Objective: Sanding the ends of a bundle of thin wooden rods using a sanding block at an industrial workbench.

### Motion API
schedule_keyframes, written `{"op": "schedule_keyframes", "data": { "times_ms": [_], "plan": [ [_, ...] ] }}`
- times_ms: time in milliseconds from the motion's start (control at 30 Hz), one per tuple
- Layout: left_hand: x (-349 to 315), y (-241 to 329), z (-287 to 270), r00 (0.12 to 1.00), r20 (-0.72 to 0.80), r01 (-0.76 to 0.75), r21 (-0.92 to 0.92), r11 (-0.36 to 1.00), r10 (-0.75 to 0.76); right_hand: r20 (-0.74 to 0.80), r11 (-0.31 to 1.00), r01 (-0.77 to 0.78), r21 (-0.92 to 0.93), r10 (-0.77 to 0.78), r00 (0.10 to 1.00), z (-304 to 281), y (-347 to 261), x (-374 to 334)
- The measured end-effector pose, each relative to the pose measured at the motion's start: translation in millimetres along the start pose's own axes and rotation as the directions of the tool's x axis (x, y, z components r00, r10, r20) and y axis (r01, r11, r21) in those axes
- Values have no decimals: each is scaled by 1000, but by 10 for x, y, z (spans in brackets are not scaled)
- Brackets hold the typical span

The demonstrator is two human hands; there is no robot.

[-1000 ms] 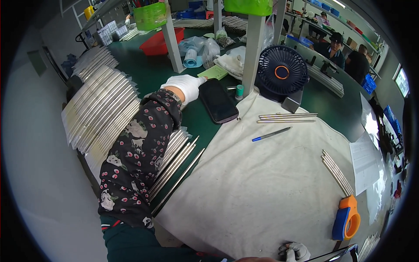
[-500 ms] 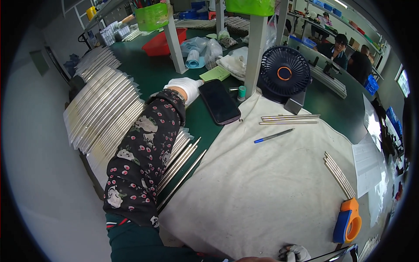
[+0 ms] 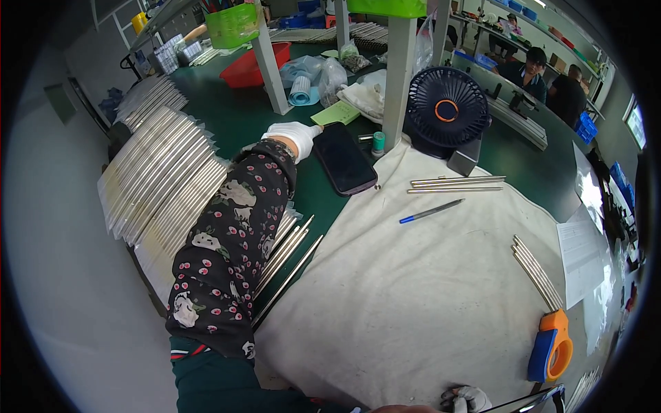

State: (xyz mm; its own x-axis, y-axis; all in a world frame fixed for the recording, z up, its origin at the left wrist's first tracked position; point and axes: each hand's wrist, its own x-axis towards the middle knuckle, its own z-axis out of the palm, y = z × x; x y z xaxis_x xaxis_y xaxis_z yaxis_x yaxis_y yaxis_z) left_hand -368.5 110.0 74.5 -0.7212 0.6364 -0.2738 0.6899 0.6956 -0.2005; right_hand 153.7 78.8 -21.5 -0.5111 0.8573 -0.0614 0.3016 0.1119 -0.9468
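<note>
Forward, left hand point(image 3: 299, 134) stretches beside the phone point(image 3: 344, 160) — can't tell if its fingers point(image 3: 315, 130) grasp.

Down by the near edge of the worktop point(image 3: 518, 177), we lose part of the right hand point(image 3: 470, 398) to the lower border, grip unreadable! Nor can we see the left hand point(image 3: 292, 138) palm-side. The flowered sleeve point(image 3: 237, 224) covers some steel rods point(image 3: 283, 256), and a green bin point(image 3: 387, 6) is sliced off above.
</note>
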Motion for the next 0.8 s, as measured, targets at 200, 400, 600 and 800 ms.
{"op": "schedule_keyframes", "data": {
  "times_ms": [200, 400, 600, 800],
  "plan": [
    [12, 38, -13, 1000, 17, 7, -38, 999, -6, -4, 1000, 14, -6, -14, 1000, -22, -25, -8],
    [-117, 8, -55, 1000, -26, 2, 16, 1000, -1, -28, 1000, 10, 3, -10, 1000, 21, -49, -140],
    [-476, 39, -263, 911, -413, -61, -79, 995, 23, -43, 987, 36, -157, -43, 998, -47, -336, -336],
    [-1163, 451, -286, 739, -599, -349, 50, 936, 307, -164, 701, 206, -682, -421, 892, -684, -600, -473]
  ]
}}
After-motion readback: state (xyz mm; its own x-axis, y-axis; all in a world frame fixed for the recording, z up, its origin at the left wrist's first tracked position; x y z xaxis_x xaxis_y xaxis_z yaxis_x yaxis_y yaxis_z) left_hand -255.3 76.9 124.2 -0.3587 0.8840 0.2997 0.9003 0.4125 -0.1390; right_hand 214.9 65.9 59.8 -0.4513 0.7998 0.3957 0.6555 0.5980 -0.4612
